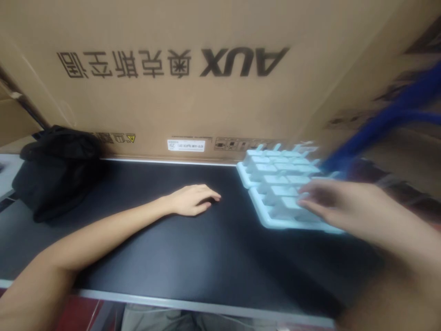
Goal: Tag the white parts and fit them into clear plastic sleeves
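My left hand (195, 200) rests on the black tabletop (206, 257), its fingers stretched out, with nothing in it. To the right, at the back of the table, stand light-blue ice pop molds (285, 193), two blocks side by side with short sticks or tabs poking up. Over the front right part of them is my right hand (327, 200), blurred by motion. Its thumb and index finger come together in a pinch; a small light-blue bit shows between them, too smeared to name.
Behind the table rises a large cardboard box (193, 105) with upside-down AUX lettering. A black cloth bag or garment (58, 174) lies at the left. Something bright blue and blurred (389, 119) hangs at the right. The table's metal edge (193, 303) runs along the front.
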Motion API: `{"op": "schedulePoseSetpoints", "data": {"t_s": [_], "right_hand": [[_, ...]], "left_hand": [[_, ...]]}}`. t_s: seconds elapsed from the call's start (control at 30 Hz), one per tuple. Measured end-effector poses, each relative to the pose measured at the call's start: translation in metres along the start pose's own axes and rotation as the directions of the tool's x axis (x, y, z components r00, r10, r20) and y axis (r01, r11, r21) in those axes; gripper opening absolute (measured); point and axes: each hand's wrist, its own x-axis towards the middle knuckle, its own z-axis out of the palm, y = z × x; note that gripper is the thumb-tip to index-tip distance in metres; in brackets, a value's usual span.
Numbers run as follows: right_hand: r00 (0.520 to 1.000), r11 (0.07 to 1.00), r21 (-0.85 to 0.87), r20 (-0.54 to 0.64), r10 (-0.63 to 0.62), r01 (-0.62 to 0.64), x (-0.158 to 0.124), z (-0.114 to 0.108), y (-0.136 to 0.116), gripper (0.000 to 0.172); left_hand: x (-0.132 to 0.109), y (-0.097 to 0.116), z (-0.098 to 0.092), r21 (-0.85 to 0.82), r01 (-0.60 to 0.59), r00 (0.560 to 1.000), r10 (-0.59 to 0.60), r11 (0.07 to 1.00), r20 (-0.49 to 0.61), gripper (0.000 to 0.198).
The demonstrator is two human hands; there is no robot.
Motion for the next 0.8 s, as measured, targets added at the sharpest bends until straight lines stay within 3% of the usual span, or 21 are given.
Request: {"op": "schedulePoseSetpoints", "data": {"t_s": [0.1, 0.23, 0.4, 0.63, 0.8], "right_hand": [[0.99, 0.995, 0.064, 0.122, 0.064, -0.072, 0.004, -0.01, -0.013, 0.004], [0.984, 0.991, 0.134, 0.176, 0.007, -0.031, 0.008, -0.018, -0.03, 0.006], [0.988, 0.995, 0.09, 0.149, -0.043, 0.03, 0.012, -0.014, -0.053, 0.012], [0.965, 0.965, 0.193, 0.159, -0.211, 0.179, 0.011, -0.007, -0.088, 0.013], [0.937, 0.922, 0.264, 0.125, -0.325, 0.284, 0.006, 0.004, -0.11, 0.013]], "left_hand": [[0.0, 0.001, -0.001, 0.002, 0.0, 1.0, 0.0, 1.0, -0.005, 0.036], [0.0, 0.003, -0.002, 0.013, -0.007, 1.0, 0.008, 1.0, -0.009, 0.034], [-0.003, 0.005, -0.004, 0.009, 0.015, 1.0, -0.014, 1.0, -0.009, 0.035], [-0.003, -0.007, -0.004, -0.134, -0.052, 0.986, 0.03, 0.99, -0.162, 0.025], [0.0, -0.015, 0.001, -0.241, 0.044, 0.967, -0.101, 0.97, -0.233, 0.02]]}}
